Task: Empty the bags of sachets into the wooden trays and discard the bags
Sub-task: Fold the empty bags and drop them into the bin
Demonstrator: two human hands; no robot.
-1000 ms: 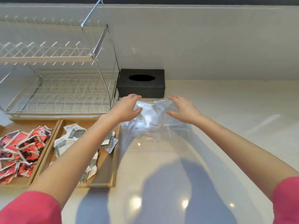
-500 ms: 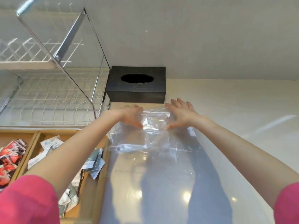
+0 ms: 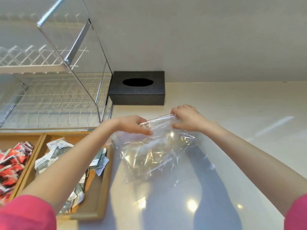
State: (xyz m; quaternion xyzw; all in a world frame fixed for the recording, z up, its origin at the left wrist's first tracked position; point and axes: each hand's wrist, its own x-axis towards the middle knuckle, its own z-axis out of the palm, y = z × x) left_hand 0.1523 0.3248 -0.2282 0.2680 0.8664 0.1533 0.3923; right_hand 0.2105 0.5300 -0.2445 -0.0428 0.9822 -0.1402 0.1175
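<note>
2 wooden trays (image 3: 99, 205) at near left already hold sachets, red (image 3: 11, 163) left, grey-green (image 3: 54, 155) right. Left hand (image 3: 132, 124) and right hand (image 3: 186, 117) both pinch far edge of clear bag (image 3: 154, 156) over counter; bag looks empty. Step: discarding. Next: crumple, find bin, none visible.

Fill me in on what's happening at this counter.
A person holds an empty clear plastic bag by its top edge with both hands, left hand and right hand, just above the white counter. The two wooden trays to the left already hold sachets, red ones and grey-green ones. A black tissue box sits behind.
</note>
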